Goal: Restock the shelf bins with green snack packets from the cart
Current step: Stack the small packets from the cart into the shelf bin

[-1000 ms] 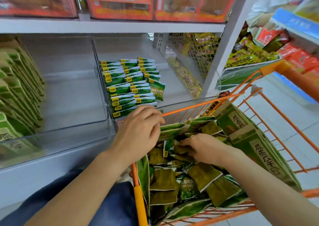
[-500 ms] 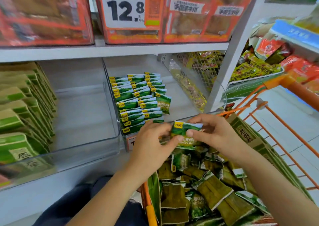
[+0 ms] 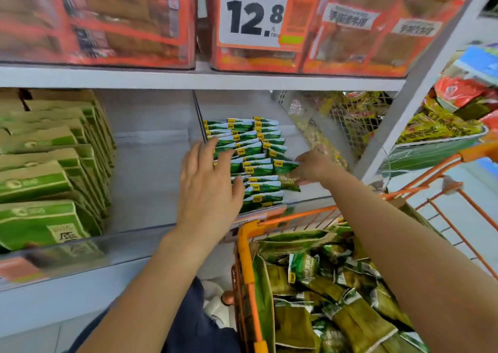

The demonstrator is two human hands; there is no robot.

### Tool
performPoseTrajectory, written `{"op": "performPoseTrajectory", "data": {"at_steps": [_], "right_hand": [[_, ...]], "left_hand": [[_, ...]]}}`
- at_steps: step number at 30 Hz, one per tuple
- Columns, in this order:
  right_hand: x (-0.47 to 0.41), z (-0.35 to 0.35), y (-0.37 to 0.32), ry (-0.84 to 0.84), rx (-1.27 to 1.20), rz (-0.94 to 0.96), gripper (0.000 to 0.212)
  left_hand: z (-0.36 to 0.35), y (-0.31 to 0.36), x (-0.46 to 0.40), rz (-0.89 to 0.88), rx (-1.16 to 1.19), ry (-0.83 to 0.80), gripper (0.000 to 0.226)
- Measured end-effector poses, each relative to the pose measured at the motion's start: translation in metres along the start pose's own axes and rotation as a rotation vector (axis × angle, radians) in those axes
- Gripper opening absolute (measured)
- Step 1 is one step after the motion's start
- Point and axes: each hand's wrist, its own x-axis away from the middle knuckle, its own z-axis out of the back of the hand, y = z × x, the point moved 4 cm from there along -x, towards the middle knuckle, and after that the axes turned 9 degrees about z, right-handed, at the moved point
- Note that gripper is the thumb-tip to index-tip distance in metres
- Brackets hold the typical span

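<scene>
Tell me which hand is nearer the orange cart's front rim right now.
Left, narrowly. The left hand rests on the packet rows just above the cart rim; the right hand holds a green packet higher, inside the bin.

My left hand (image 3: 208, 182) lies flat with fingers spread against the left side of the stacked green packets (image 3: 250, 164) in the clear bin (image 3: 310, 204). My right hand (image 3: 312, 168), just right of the stack, pinches one packet (image 3: 287, 173) at its edge. Below my right forearm sits the orange cart (image 3: 249, 271) full of loose packets (image 3: 336, 298).
</scene>
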Motion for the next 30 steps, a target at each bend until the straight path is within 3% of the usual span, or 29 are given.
{"op": "performPoseTrajectory", "data": {"at_steps": [3,6,9,12,16,18,23,30], "right_hand": [[-0.014,-0.011,0.002,0.052,-0.116,-0.034,0.056],[-0.021,-0.015,0.008,0.027,-0.175,-0.055,0.072],[-0.022,-0.015,0.016,-0.004,-0.183,-0.062,0.042],[-0.027,-0.012,0.018,0.04,-0.071,0.0,0.033],[-0.028,-0.011,0.011,0.154,0.369,0.154,0.047],[-0.027,-0.012,0.007,0.194,0.46,0.189,0.048],[-0.025,-0.014,0.0,0.165,0.478,0.258,0.045],[-0.032,-0.017,0.012,0.085,0.376,0.221,0.063]], "left_hand": [[-0.005,0.001,-0.002,-0.013,-0.006,0.021,0.044],[-0.004,0.001,-0.003,-0.015,0.0,0.043,0.04],[-0.005,0.001,-0.003,-0.008,0.013,0.045,0.04],[-0.004,0.001,-0.003,-0.005,0.014,0.059,0.042],[-0.005,0.001,-0.003,-0.012,0.012,0.053,0.035],[-0.005,0.0,-0.003,-0.011,0.01,0.05,0.033],[-0.005,-0.001,-0.002,-0.01,0.025,0.051,0.032],[-0.005,0.0,-0.002,-0.009,0.023,0.047,0.03]]}}
